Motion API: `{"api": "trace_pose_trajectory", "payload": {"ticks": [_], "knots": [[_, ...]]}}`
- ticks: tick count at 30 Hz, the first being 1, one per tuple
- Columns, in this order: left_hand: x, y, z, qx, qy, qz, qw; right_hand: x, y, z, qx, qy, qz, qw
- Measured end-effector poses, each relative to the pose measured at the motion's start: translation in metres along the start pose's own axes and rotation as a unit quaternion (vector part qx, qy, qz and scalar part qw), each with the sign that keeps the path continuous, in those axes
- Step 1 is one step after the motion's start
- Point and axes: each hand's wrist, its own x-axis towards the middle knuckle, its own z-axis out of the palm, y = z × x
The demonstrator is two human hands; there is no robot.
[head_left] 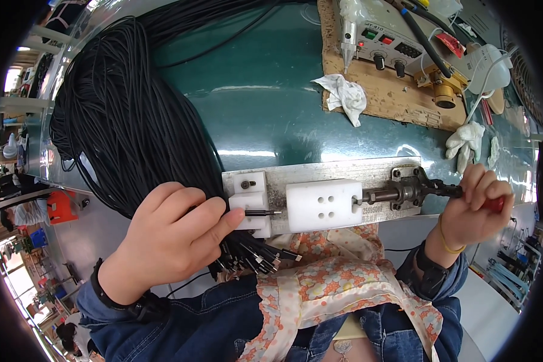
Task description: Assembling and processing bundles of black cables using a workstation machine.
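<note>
right now the left hand (175,232) pinches one cable end (262,212) at the white block (323,205) on the jig (344,172) – right hand (473,208) is clenched on the lever (440,192); best keep the tip straight in its slot and seated before pressing, with the bundle (133,120) clear of the clamp

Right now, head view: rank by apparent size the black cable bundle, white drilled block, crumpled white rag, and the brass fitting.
1. black cable bundle, by far the largest.
2. white drilled block.
3. crumpled white rag, close to the block; it lies farther from the camera, so this order is unsure.
4. brass fitting, smallest.
</note>
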Motion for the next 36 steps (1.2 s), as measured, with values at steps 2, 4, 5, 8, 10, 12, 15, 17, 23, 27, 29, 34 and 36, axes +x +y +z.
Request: {"api": "trace_pose_trajectory", "payload": {"ticks": [2,4,5,8,10,12,15,17,23,27,29,34,36], "knots": [[-0.001,-0.001,0.001,-0.002,0.002,-0.005,1.000,-0.004,0.001,0.021,-0.033,-0.017,-0.023,0.999],[-0.002,-0.003,0.003,-0.009,0.004,-0.012,1.000,-0.005,0.004,0.048,-0.412,-0.340,-0.145,0.833],[-0.003,-0.002,0.002,-0.008,0.005,-0.012,1.000,-0.002,0.002,0.047,-0.413,-0.340,-0.146,0.832],[-0.007,-0.002,0.001,-0.014,0.008,-0.021,1.000,0.007,-0.005,0.038,-0.333,-0.399,-0.055,0.852],[-0.008,-0.003,0.002,-0.016,0.011,-0.020,1.000,0.000,-0.007,0.031,-0.296,-0.318,-0.035,0.900],[-0.009,-0.005,0.002,-0.021,0.014,-0.017,1.000,-0.002,-0.007,0.024,-0.256,-0.233,-0.014,0.938],[-0.008,-0.006,0.002,-0.028,0.014,-0.020,0.999,-0.001,-0.006,0.017,-0.017,-0.038,0.075,0.996],[-0.007,-0.005,0.001,-0.028,0.016,-0.020,0.999,-0.005,-0.008,0.019,-0.097,-0.052,0.049,0.993],[-0.009,-0.016,0.005,-0.036,0.021,-0.004,0.999,0.004,-0.010,0.049,-0.410,-0.354,-0.091,0.836],[-0.017,-0.023,-0.008,-0.109,0.026,0.008,0.994,0.010,-0.027,0.036,-0.257,-0.275,0.130,0.917],[-0.017,-0.030,-0.016,-0.140,0.029,0.017,0.990,0.013,-0.034,0.038,-0.241,-0.393,0.130,0.878],[0.015,-0.051,-0.028,-0.174,0.001,-0.021,0.985,0.026,-0.037,0.047,-0.228,-0.540,0.197,0.786],[0.041,-0.067,-0.023,-0.062,0.010,-0.058,0.996,0.044,-0.031,0.057,-0.169,-0.619,0.177,0.746]]}}
